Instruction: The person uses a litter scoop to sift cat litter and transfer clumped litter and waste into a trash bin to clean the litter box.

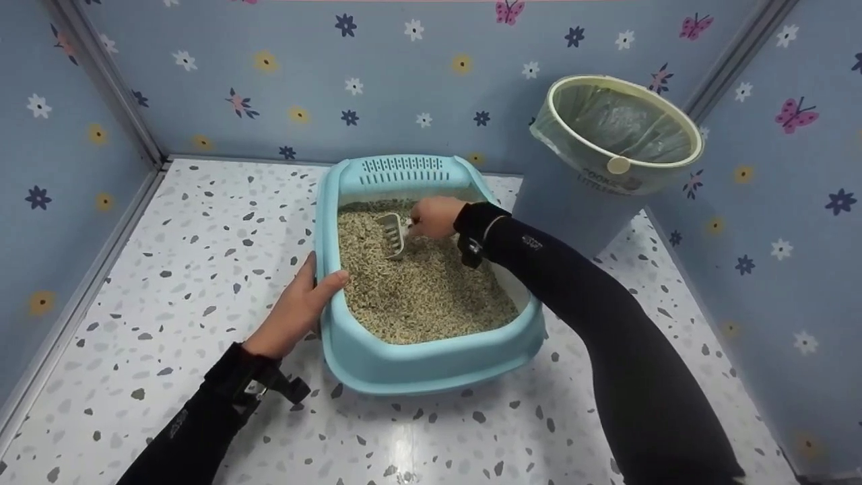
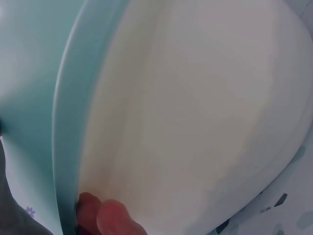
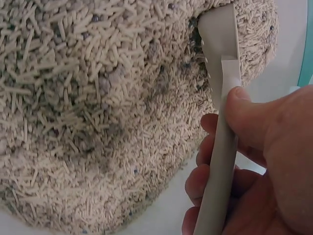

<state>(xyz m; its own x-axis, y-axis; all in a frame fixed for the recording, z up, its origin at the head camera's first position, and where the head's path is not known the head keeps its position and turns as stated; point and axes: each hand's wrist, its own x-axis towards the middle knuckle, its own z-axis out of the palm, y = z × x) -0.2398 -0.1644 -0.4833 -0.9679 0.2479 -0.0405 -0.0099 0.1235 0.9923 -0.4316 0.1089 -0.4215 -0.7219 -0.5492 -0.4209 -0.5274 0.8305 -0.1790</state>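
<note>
A light blue litter box (image 1: 431,369) with a white lower part stands on the floor, holding pale pellet cat litter (image 1: 424,289). My left hand (image 1: 293,310) grips its left rim, thumb over the top edge; in the left wrist view, fingertips (image 2: 117,220) show beneath the overhanging rim (image 2: 68,122). Inside the box, toward the back, my right hand (image 1: 438,217) holds a slotted litter scoop (image 1: 397,236). Its fingers wrap the handle and the thumb lies along it in the right wrist view. The tip of the scoop's head (image 3: 217,32) is partly sunk in the litter.
Behind and right of the box stands a tall bin (image 1: 572,202) with a cream ring and a translucent liner bag (image 1: 606,118). Flower-patterned walls (image 1: 404,74) enclose the speckled floor (image 1: 202,269) at the back and both sides.
</note>
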